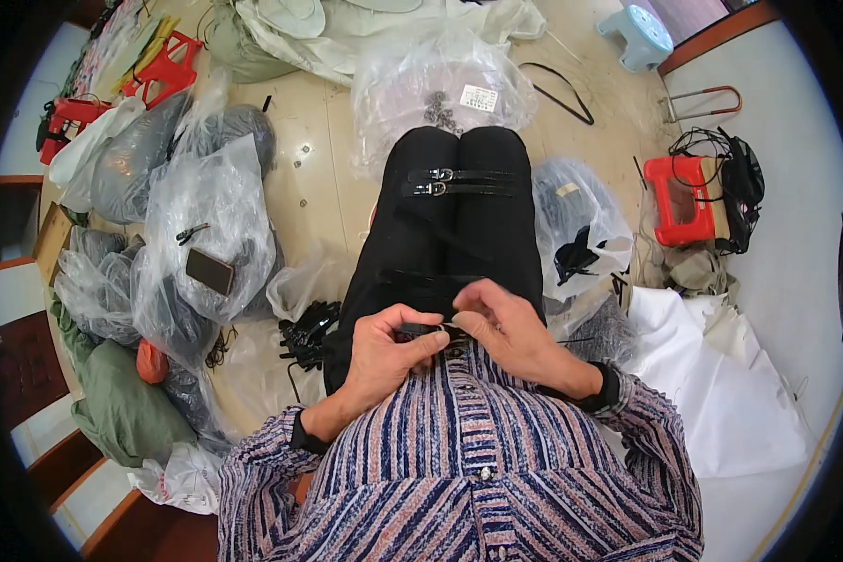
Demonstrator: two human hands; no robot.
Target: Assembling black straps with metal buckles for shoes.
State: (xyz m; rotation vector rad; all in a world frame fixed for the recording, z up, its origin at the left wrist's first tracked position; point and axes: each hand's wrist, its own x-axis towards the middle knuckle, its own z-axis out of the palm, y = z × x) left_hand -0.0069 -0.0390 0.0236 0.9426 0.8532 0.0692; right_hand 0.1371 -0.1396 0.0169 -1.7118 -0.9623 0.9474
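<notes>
Plainly, two buckled straps lie beyond two hands

Small dark piece: glossy, held between thumb and index finger of the left hand, close to the body; its full outline is masked by the fingers. Two narrow black straps, shiny surface, lie across the thighs of the black trousers, roughly parallel, one just beyond the other. Each bears a silver-coloured buckle left of its middle; the nearer strap reaches slightly farther left. Both lie nearly straight, left to right.
</notes>
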